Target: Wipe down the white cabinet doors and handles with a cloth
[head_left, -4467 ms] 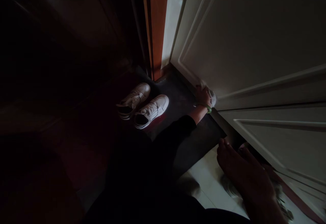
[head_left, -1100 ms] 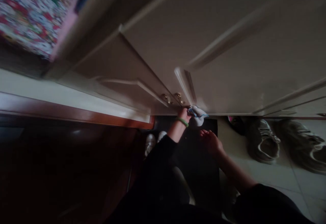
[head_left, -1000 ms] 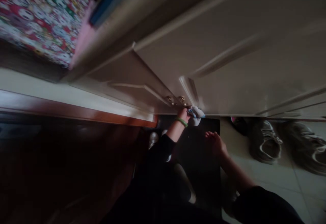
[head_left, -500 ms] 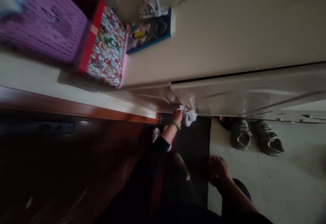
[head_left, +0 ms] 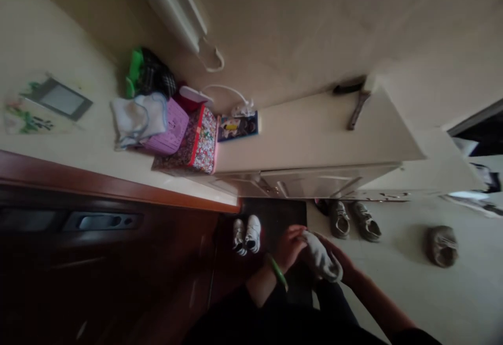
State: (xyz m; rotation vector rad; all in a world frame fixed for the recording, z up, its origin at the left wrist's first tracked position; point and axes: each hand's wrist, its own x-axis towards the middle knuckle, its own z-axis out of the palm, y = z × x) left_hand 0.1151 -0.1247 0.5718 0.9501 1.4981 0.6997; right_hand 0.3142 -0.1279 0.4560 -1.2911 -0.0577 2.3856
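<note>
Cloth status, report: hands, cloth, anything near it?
Left hand and right hand both on the white cloth, bunched between them. Held clear of the cabinet doors. White sneakers on the dark mat alongside.

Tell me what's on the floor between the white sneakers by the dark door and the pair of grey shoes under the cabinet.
In the head view, a dark mat lies between the white sneakers and the grey shoes.

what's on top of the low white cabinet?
On the cabinet: a patterned box, a purple basket with a pale cloth over it, a picture card, a white plug and cord. The basket's contents are hidden by the cloth.
</note>
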